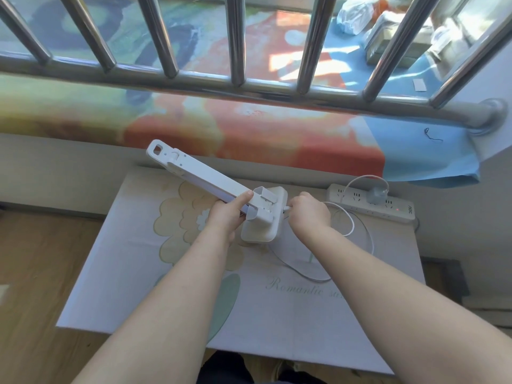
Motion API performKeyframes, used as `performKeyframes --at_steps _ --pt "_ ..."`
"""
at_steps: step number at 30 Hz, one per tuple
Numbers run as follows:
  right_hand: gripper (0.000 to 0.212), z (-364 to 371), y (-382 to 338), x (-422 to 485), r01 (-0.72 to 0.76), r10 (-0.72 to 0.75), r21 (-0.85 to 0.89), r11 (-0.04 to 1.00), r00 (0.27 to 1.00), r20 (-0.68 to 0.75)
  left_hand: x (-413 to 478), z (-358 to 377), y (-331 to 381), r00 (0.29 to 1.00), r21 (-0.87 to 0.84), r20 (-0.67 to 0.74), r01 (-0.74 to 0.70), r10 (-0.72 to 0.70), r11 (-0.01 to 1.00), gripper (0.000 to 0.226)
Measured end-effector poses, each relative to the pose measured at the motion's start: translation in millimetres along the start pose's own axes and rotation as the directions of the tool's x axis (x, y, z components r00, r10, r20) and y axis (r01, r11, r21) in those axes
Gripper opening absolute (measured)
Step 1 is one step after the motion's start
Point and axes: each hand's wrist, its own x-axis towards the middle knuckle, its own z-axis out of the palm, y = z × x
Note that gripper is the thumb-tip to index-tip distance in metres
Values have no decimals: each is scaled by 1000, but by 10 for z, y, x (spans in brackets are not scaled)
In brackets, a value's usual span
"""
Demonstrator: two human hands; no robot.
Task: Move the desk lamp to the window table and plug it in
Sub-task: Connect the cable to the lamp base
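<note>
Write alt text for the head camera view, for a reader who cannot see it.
Two bare hands work on a white desk lamp on a small table below a barred window: the left hand grips the folded lamp arm while the right hand holds the cable's end at the lamp's base. The white cable loops across the table to an adapter plugged into a power strip at the table's far right.

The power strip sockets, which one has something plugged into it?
On the power strip, the socket under the grey adapter, right of its middle; the other visible sockets are empty.

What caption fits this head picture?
Left hand steadies white desk lamp while right hand plugs in its cable.
</note>
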Motion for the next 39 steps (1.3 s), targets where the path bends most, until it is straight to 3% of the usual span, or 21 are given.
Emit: performKeyframes --at_steps 8,16,22,39 --pt "33 80 63 -37 -39 35 87 995 998 46 -83 -14 72 1000 19 -3 18 -18 1000 26" --pt "41 38 -48 51 -73 60 166 983 995 81 -74 -23 220 986 152 -100 -120 136 981 33" --pt "44 4 -153 87 -78 60 158 984 991 117 -70 -3 315 940 291 -193 -219 281 931 20" --pt "57 23 -196 140 -95 46 281 955 983 178 13 34 191 918 502 -200 -203 342 841 27"
